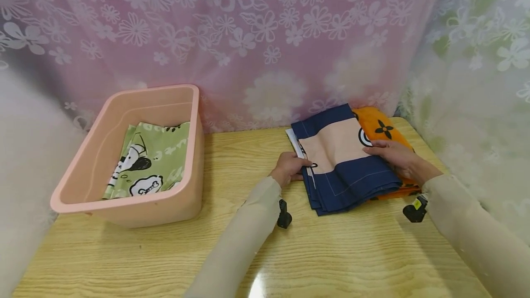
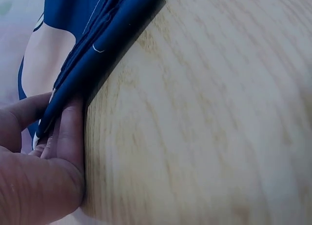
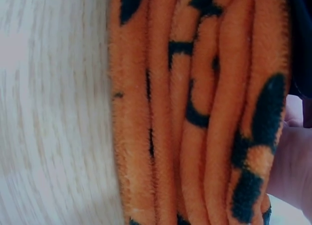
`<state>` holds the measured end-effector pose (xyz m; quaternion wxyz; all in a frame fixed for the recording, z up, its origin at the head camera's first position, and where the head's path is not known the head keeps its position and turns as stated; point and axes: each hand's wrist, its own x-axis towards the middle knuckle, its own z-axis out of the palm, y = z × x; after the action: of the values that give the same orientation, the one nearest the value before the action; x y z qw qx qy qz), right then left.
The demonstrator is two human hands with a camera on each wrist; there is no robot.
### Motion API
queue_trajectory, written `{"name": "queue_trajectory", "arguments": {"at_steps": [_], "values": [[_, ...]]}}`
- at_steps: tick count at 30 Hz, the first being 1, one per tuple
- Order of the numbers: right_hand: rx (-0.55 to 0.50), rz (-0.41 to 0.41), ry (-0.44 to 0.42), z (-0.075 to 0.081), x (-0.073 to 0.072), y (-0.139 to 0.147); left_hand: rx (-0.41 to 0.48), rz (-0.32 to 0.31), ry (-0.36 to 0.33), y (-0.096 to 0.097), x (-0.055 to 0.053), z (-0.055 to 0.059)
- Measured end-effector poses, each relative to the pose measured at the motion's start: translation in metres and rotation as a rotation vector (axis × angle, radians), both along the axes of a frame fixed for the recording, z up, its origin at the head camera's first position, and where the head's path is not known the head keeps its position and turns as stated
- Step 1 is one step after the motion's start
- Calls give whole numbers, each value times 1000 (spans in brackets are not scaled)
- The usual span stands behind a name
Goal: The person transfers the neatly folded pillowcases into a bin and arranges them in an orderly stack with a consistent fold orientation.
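A folded navy and peach cloth (image 1: 337,151) lies at the right of the table, its right side over a folded orange fleece blanket (image 1: 393,128) with dark flower marks. My left hand (image 1: 287,168) grips the cloth's left edge, thumb on top and fingers tucked below; the left wrist view shows the layered navy edge (image 2: 109,54) between them. At the opposite edge, my right hand (image 1: 393,154) pinches the cloth, its thumb on the upper face. In the right wrist view the blanket's stacked folds (image 3: 195,137) hide most of that hand.
A pink plastic tub (image 1: 194,151) stands at the left with a folded green cartoon-print cloth (image 1: 161,155) inside. The wooden table (image 1: 331,261) meets a pink floral curtain (image 1: 248,59) at the back, and a pale floral curtain (image 1: 476,105) hangs at the right.
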<state>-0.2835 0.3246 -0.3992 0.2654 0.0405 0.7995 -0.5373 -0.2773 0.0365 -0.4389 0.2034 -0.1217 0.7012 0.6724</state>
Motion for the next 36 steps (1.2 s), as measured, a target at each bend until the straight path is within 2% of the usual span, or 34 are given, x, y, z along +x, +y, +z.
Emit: {"name": "queue_trajectory", "arguments": {"at_steps": [6,9,13,21,24,28,36], "values": [[-11,-32,22,-1,0,-1,27,0,22,-3,0,-4],[23,-27,52,3,1,-3,26,-7,35,-3,1,-5],[142,17,132,11,1,-5,36,-14,70,-4,3,-6],[372,105,345,34,6,-14,56,-13,133,-10,7,-2],[406,117,396,43,9,-22,72,-32,164,-18,7,3],[424,132,416,53,16,-30,72,-51,190,-26,11,12],[404,136,425,69,36,-36,70,-56,226,-37,25,38]]}}
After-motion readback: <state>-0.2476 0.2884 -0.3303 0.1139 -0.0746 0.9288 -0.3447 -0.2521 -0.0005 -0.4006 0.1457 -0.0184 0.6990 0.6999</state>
